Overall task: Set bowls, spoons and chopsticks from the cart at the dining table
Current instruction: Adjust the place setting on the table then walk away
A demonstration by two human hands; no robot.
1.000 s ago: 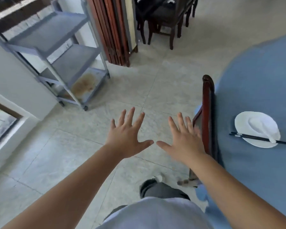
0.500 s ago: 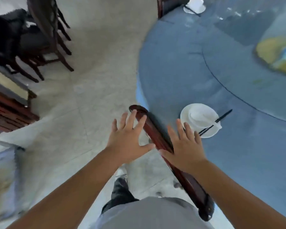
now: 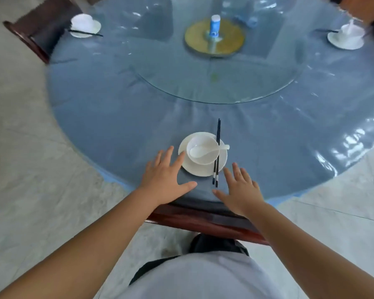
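Note:
A white bowl (image 3: 205, 157) sits on a white saucer (image 3: 200, 170) near the front edge of the round blue-covered table (image 3: 117, 117). A white spoon (image 3: 203, 150) lies in the bowl. Black chopsticks (image 3: 217, 152) rest across the saucer's right side. My left hand (image 3: 165, 180) hovers open just left of the saucer, fingers spread. To the right of the chopsticks' near ends, my right hand (image 3: 241, 189) is open and holds nothing. A second place setting (image 3: 85, 25) stands at the far left, a third place setting (image 3: 347, 36) at the far right.
A glass turntable (image 3: 214, 87) fills the table's middle, with a yellow disc (image 3: 231, 37) and a blue-and-white bottle (image 3: 214, 25) at its centre. A dark wooden chair back (image 3: 203, 221) stands between me and the table. Another chair (image 3: 34, 32) is at the far left.
The view has swung from the cart and floor round to face the table. Both hands stayed open and empty and now hover over the near place setting.

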